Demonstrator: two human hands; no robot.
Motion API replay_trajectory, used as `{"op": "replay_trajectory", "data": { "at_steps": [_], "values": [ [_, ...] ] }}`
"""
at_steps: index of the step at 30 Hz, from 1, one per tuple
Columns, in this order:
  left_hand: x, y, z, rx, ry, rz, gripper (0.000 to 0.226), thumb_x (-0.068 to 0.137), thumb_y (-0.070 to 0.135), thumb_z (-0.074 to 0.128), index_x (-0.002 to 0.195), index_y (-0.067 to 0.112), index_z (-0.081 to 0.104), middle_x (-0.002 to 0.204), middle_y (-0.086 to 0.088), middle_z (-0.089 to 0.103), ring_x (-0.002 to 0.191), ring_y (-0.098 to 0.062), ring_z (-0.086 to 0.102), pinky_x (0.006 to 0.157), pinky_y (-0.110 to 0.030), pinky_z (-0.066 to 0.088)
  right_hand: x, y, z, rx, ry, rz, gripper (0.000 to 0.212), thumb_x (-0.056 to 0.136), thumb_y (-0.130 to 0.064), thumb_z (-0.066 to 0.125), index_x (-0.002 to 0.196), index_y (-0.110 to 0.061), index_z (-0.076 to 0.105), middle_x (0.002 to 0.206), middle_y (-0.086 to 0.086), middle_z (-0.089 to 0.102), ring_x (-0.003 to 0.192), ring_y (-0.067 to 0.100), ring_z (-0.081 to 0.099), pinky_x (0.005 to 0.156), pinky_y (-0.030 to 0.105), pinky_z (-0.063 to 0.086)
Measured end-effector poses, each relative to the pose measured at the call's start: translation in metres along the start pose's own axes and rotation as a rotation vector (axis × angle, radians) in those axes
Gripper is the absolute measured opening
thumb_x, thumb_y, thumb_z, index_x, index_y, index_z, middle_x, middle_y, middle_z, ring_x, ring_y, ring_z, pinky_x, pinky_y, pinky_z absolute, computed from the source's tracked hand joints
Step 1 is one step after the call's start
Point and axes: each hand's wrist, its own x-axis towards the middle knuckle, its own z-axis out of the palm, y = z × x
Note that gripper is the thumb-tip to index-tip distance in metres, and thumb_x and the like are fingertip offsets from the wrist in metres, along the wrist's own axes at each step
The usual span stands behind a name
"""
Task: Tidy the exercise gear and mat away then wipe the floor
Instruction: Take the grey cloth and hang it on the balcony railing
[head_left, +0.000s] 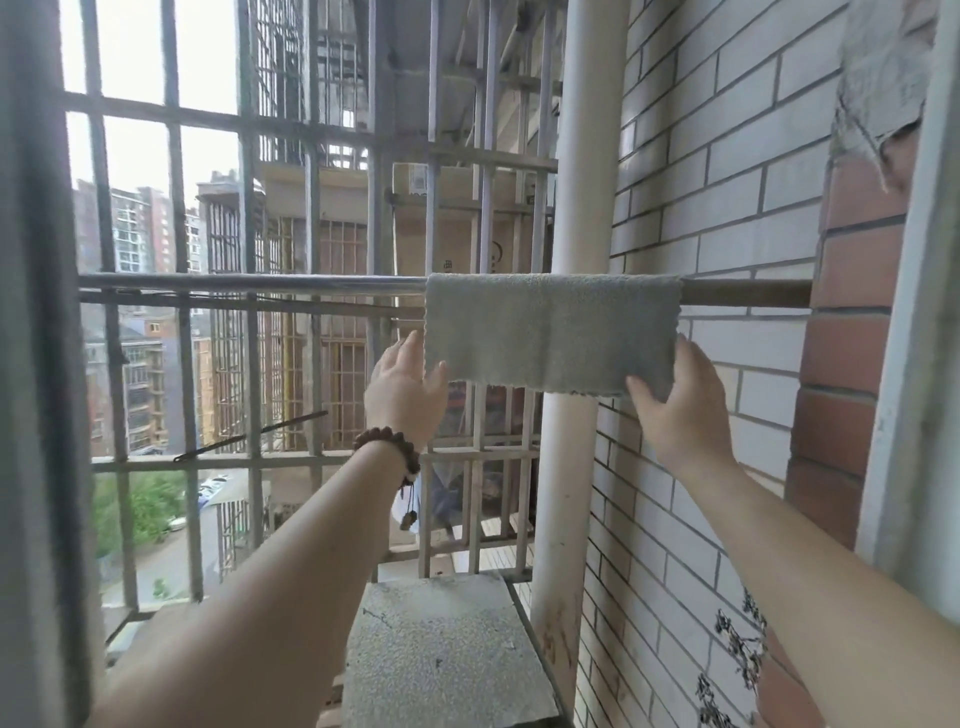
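Observation:
A grey cloth (550, 332) hangs folded over a horizontal metal rail (249, 284) that runs across the balcony grille. My right hand (680, 400) pinches the cloth's lower right corner between thumb and fingers. My left hand (405, 389), with a brown bead bracelet on its wrist, is at the cloth's lower left edge, fingers apart and touching or just beside it. No exercise gear or mat is in sight.
A white vertical pipe (576, 156) stands behind the cloth. A white brick wall (727, 182) fills the right side. Metal security bars (182, 208) enclose the left and far side. A concrete slab (441, 649) lies below, with the street far beneath.

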Motion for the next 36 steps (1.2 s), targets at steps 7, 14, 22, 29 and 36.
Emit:
{"op": "replay_trajectory", "data": {
  "at_steps": [7, 14, 22, 29, 36],
  "values": [
    [-0.069, 0.021, -0.017, 0.309, -0.041, 0.143, 0.062, 0.099, 0.048, 0.032, 0.153, 0.031, 0.008, 0.161, 0.005, 0.008, 0.148, -0.014, -0.004, 0.12, -0.044, -0.001, -0.051, -0.024, -0.007, -0.252, -0.072, -0.16, 0.063, 0.096, -0.033, 0.047, 0.149, -0.011, 0.023, 0.157, 0.012, 0.015, 0.146, 0.026, 0.007, 0.119, 0.044, 0.009],
    [-0.13, 0.011, -0.029, 0.391, -0.129, 0.131, 0.063, 0.098, 0.051, 0.025, 0.153, 0.031, 0.002, 0.161, 0.006, -0.001, 0.148, -0.014, -0.01, 0.12, -0.045, -0.003, -0.111, -0.039, 0.0, -0.249, -0.18, -0.158, 0.06, 0.096, -0.032, 0.049, 0.149, -0.014, 0.027, 0.157, 0.012, 0.016, 0.146, 0.028, 0.009, 0.117, 0.05, 0.016],
    [-0.214, -0.009, -0.047, 0.46, -0.215, 0.096, 0.064, 0.098, 0.055, 0.02, 0.153, 0.031, -0.001, 0.161, 0.005, -0.003, 0.147, -0.015, -0.013, 0.12, -0.045, -0.005, -0.192, -0.037, 0.0, -0.242, -0.303, -0.068, 0.054, 0.096, -0.032, 0.045, 0.146, -0.016, 0.031, 0.156, 0.012, 0.018, 0.145, 0.026, 0.008, 0.116, 0.05, 0.017],
    [-0.323, -0.007, -0.073, 0.57, -0.282, -0.041, 0.064, 0.098, 0.053, 0.02, 0.152, 0.031, -0.009, 0.16, 0.005, -0.009, 0.146, -0.014, -0.015, 0.12, -0.043, -0.008, -0.28, -0.028, -0.025, -0.226, -0.444, -0.109, 0.049, 0.095, -0.031, 0.047, 0.141, -0.015, 0.04, 0.154, 0.013, 0.024, 0.142, 0.03, 0.017, 0.114, 0.054, 0.02],
    [-0.458, 0.018, -0.101, 0.644, -0.315, -0.295, 0.066, 0.099, 0.051, 0.024, 0.153, 0.027, -0.005, 0.161, 0.001, -0.006, 0.147, -0.016, -0.013, 0.119, -0.044, -0.008, -0.383, -0.008, -0.083, -0.098, -0.689, -0.16, 0.05, 0.095, -0.032, 0.045, 0.142, -0.016, 0.038, 0.155, 0.013, 0.021, 0.145, 0.028, 0.013, 0.117, 0.05, 0.015]
  ]
}}
